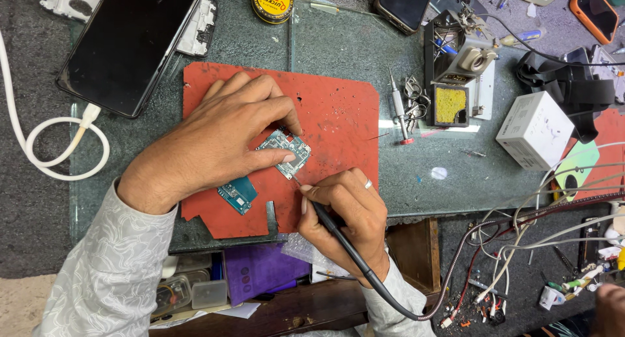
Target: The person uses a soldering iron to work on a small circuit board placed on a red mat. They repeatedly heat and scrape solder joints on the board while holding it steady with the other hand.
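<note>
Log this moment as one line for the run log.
left hand: pins small circuit board on red mat | right hand: holds soldering iron, tip at board edge | second board: lying apart

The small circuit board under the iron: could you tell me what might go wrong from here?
1. The left hand pins the small circuit board with fingertips right beside the soldering iron tip, so a slip could burn them.
2. The iron's cable trails into tangled wires; a snag might jerk the right hand.
3. The second board lies loose under the left wrist and could be knocked.
</note>
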